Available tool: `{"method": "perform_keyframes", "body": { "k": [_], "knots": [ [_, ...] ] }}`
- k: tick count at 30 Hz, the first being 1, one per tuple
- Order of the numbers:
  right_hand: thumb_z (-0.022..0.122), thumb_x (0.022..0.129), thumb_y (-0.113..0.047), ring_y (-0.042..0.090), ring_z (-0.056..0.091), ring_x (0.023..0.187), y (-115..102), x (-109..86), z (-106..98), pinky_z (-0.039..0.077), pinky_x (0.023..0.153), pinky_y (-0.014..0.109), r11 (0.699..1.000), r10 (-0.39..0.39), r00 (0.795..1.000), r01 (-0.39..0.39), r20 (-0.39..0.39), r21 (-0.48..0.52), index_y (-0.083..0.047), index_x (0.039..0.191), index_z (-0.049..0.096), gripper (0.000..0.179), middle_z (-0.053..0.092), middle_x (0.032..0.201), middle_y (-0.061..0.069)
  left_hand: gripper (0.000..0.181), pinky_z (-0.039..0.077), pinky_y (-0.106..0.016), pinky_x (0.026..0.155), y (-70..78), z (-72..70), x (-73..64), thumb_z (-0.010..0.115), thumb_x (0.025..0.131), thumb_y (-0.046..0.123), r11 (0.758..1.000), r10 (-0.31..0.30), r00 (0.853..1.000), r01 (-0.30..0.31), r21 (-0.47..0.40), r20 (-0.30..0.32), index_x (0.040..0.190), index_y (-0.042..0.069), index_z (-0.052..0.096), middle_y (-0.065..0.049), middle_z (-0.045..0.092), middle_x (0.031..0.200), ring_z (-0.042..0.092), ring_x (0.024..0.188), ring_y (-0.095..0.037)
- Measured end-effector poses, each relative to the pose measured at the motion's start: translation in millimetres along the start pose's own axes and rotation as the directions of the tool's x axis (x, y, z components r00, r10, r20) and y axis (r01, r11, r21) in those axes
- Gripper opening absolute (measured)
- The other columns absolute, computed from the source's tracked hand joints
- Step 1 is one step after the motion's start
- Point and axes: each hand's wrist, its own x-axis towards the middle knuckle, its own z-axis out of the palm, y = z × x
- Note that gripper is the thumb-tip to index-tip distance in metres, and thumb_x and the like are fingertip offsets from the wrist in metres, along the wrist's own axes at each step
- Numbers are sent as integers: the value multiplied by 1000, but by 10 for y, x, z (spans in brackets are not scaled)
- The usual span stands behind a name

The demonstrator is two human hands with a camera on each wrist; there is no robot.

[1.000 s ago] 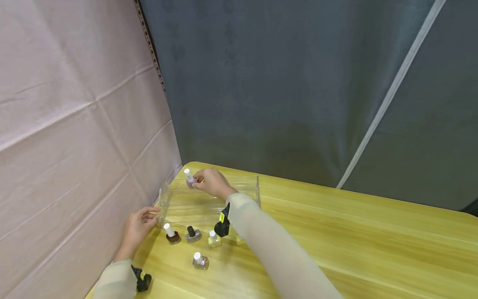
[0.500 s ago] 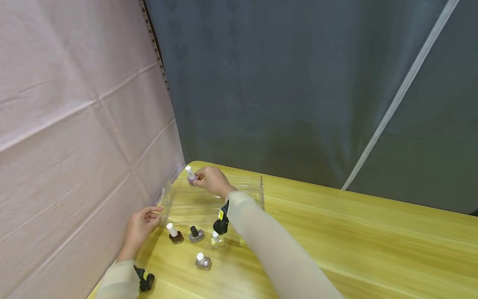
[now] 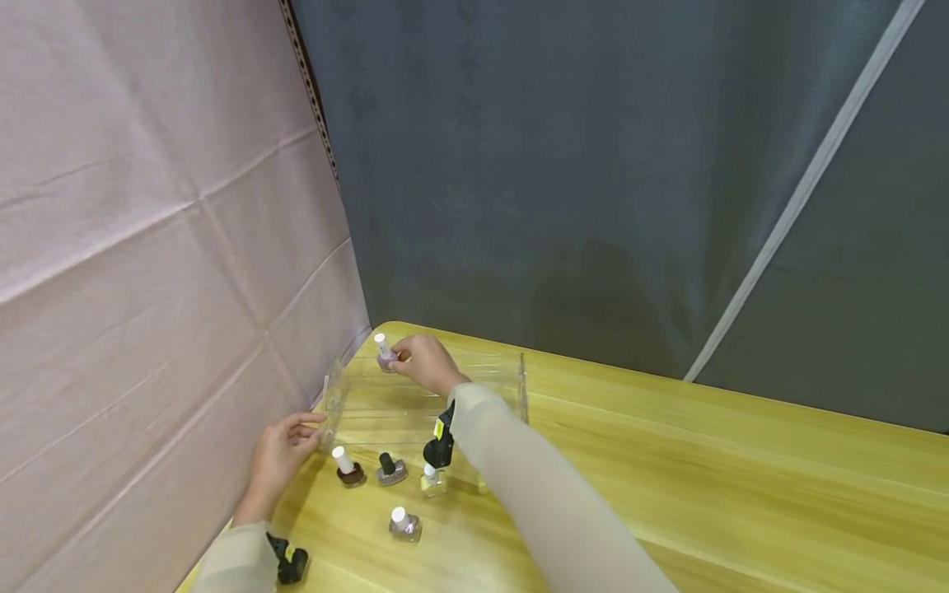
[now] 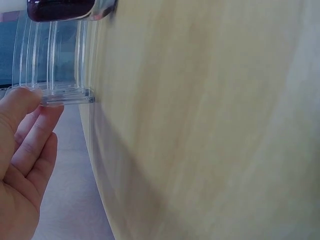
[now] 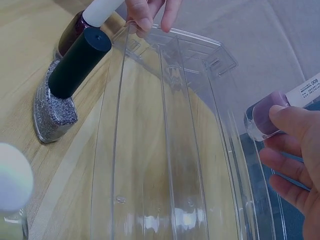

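My right hand (image 3: pixel 428 362) pinches a lilac nail polish bottle (image 3: pixel 386 361) with a white cap, above the far side of a clear plastic stepped rack (image 3: pixel 523 389). In the right wrist view, the bottle (image 5: pixel 267 115) tilts slightly over the rack's far step; I cannot tell whether it touches. My left hand (image 3: pixel 278 457) holds the rack's left end; the left wrist view shows thumb and fingers pinching its end panel (image 4: pixel 67 96). In front of the rack stand a dark red bottle (image 3: pixel 352 475), a glittery grey one (image 3: pixel 391 472) with a black cap and a pale yellow one (image 3: pixel 434 484).
Nearer me stands a glittery purple-grey bottle (image 3: pixel 405 527) with a white cap. Another yellow bottle (image 3: pixel 483 484) is partly hidden by the right sleeve. A pale cloth wall (image 3: pixel 222 329) borders the wooden table (image 3: pixel 667 486) on the left, a dark curtain (image 3: pixel 556 206) at the back.
The head view has shifted a little, so things appear slightly farther right. Both hands keep their grips, and the lilac bottle stays at about the same place over the rack.
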Motion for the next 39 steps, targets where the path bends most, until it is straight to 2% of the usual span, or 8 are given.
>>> {"method": "perform_keyframes", "body": {
  "k": [6,19,28,39],
  "knots": [
    [66,88,-22,8,60,83,8,2,33,47,70,21,1000,-7,1000,7,-9,-19,-10,105,71,21,69,97,-1,21,50,-20,54,4,-4,-2,68,77,-10,1000,0,1000,0,7,2,97,-4,67,-15,68,74,65,62,-18],
    [66,88,-22,9,60,83,67,-17,106,47,69,21,999,54,998,-54,19,0,-11,106,71,22,69,98,0,18,50,-18,55,59,-22,-50,68,78,-11,1000,18,1000,-17,-12,9,94,-5,67,-18,67,74,65,62,-19],
    [66,88,-21,10,60,84,52,-16,109,48,70,21,999,46,998,-46,32,7,-10,108,70,23,68,98,1,18,50,-18,54,93,-29,-65,68,78,-11,1000,15,1000,-14,-6,6,95,-5,67,-18,67,74,65,61,-21],
    [67,87,-18,9,61,81,117,-58,71,48,66,21,994,64,997,-66,35,83,-7,111,67,27,68,97,3,18,50,-19,54,92,39,-48,68,77,-11,1000,11,1000,-11,-11,4,94,-4,67,-17,67,73,65,61,-18]
  ]
}}
